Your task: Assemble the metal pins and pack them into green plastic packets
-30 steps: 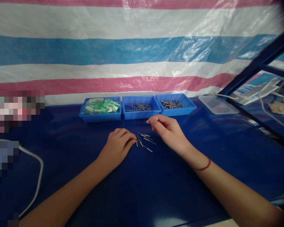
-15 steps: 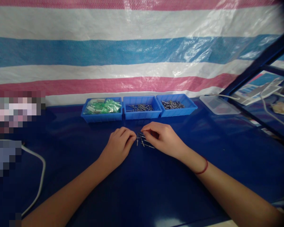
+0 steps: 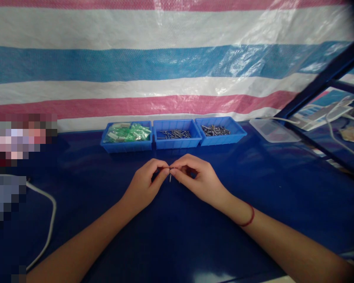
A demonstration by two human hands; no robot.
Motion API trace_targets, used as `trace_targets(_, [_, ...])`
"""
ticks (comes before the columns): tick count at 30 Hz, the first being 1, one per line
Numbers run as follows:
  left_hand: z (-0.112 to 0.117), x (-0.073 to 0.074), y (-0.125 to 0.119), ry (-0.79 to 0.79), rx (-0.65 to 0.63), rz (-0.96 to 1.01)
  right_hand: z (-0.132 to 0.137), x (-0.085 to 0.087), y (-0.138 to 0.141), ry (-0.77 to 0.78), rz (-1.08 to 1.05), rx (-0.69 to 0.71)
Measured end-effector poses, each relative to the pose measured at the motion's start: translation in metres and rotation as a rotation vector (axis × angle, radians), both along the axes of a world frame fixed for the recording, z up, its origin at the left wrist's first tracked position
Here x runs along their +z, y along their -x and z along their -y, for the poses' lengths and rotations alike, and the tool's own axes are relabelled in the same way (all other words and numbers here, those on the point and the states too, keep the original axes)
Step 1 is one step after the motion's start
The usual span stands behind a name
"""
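Note:
My left hand (image 3: 149, 179) and my right hand (image 3: 202, 177) meet at the fingertips over the blue table (image 3: 177, 236), thumb and forefinger pinched on each. Where they meet, a thin metal blind rivet (image 3: 170, 178) pokes out below; its upper part is hidden by the fingers. Both pinches close around its top, as far as the view shows. Other rivets beneath the right hand are mostly covered. Beyond the hands, a middle blue bin (image 3: 177, 144) holds several slim metal rivets (image 3: 178, 134).
The left bin (image 3: 126, 147) contains green-and-clear plastic packets (image 3: 126, 133). Small dark metal parts (image 3: 215, 130) fill part of the right bin (image 3: 224, 139). A clear plastic lid (image 3: 274, 131) lies farther right, near a blue frame post (image 3: 315, 82). A white cable (image 3: 51, 212) curves at left.
My right hand has moved slightly left and my fingertips have come together, closing the gap between the hands. The loose rivets seen between them are now mostly hidden.

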State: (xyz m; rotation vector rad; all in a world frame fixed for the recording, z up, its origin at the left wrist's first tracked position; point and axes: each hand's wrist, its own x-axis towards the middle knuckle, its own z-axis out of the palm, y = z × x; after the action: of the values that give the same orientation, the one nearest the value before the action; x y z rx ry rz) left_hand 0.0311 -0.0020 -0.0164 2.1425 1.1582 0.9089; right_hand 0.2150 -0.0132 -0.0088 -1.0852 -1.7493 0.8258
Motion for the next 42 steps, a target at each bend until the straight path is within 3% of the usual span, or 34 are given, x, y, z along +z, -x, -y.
trace_targets(9, [0.001,0.003,-0.003,-0.051,-0.04,0.004,0.001,0.004,-0.002,-0.044,-0.025,0.006])
trace_targets(18, [0.001,0.003,-0.003,-0.066,0.043,0.032,-0.007,-0.003,-0.006,0.007,0.038,0.003])
trace_targets(24, [0.003,0.004,-0.002,-0.08,0.059,0.031,-0.009,0.003,-0.01,-0.142,0.185,0.114])
trace_targets(26, [0.002,0.003,-0.002,-0.088,0.09,0.01,-0.01,0.005,-0.01,-0.127,0.179,0.117])
trace_targets(31, [0.0,0.002,0.0,-0.111,0.238,-0.086,-0.02,0.004,-0.016,0.166,-0.192,-0.153])
trace_targets(37, [0.003,0.004,-0.004,-0.115,0.122,-0.257,-0.045,0.004,-0.048,0.27,-0.69,-0.483])
trace_targets(42, [0.006,0.001,-0.007,-0.151,0.045,-0.378,-0.05,0.002,-0.053,0.294,-0.727,-0.598])
